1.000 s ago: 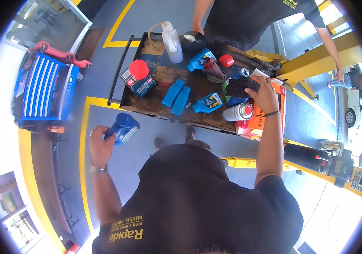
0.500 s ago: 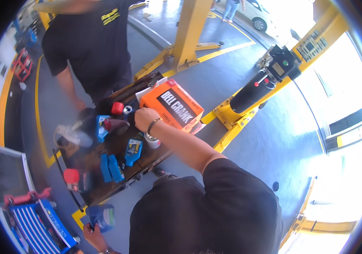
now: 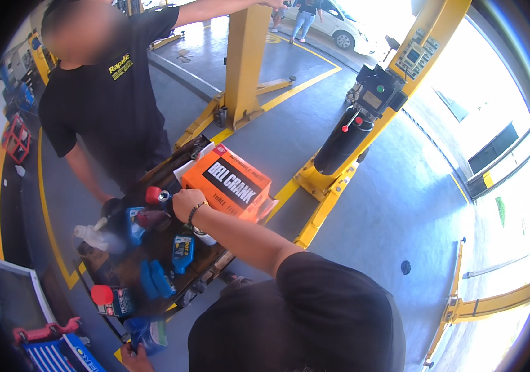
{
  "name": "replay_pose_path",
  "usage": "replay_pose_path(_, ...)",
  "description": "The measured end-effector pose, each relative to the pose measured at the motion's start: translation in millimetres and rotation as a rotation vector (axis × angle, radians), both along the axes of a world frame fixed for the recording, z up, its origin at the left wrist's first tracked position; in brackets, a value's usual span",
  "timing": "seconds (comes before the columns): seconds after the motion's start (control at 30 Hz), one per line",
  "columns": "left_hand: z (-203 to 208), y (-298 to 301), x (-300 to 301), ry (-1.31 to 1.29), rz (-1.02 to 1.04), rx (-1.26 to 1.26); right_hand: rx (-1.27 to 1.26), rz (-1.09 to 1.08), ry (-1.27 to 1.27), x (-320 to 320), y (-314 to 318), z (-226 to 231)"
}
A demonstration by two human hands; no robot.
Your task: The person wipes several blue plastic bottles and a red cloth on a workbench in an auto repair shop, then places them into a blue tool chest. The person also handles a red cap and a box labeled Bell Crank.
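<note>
My right hand (image 3: pixel 188 206) is closed in a fist over the trolley top, against the near left side of an orange cardboard box (image 3: pixel 227 180). What it grips, if anything, is hidden. Just left of its knuckles are a round metal-rimmed piece (image 3: pixel 164 196) and a red cap-like item (image 3: pixel 152 194). A white can (image 3: pixel 204 236) stands partly behind my forearm. Low at the left, my left hand (image 3: pixel 134 359) is closed on a dark blue plastic bottle (image 3: pixel 146 333), held beside the trolley's near end. Blue bottles (image 3: pixel 182 253) stand and lie on the trolley between my hands.
Across the dark trolley (image 3: pixel 147 294) stands a co-worker (image 3: pixel 110 111) in a black shirt. A red-capped container (image 3: pixel 113 299) and a cloudy plastic bottle (image 3: pixel 100 237) sit at its left. Yellow lift posts (image 3: pixel 245 68) rise beyond; a blue tool cabinet (image 3: pixel 66 353) is lower left.
The view has shifted, moving the trolley and box leftward and down in the picture. The co-worker now stretches one arm out to the right. Both my hands stay closed at the same things.
</note>
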State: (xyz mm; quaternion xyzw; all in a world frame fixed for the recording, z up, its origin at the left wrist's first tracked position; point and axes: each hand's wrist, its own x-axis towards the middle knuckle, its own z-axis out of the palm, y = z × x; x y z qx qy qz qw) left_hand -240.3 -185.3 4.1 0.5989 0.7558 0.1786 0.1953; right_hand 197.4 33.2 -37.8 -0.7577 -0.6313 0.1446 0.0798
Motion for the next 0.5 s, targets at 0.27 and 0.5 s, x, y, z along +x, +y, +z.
replay_pose_path(0.27,12.7,6.8,16.3,0.035,-0.083,0.007,-0.040,0.011,-0.006,1.1,-6.7,11.8)
replay_pose_path(0.5,-4.0,15.6,3.1,0.089,-0.148,0.100,-0.102,0.053,0.011,7.4,-7.8,26.0)
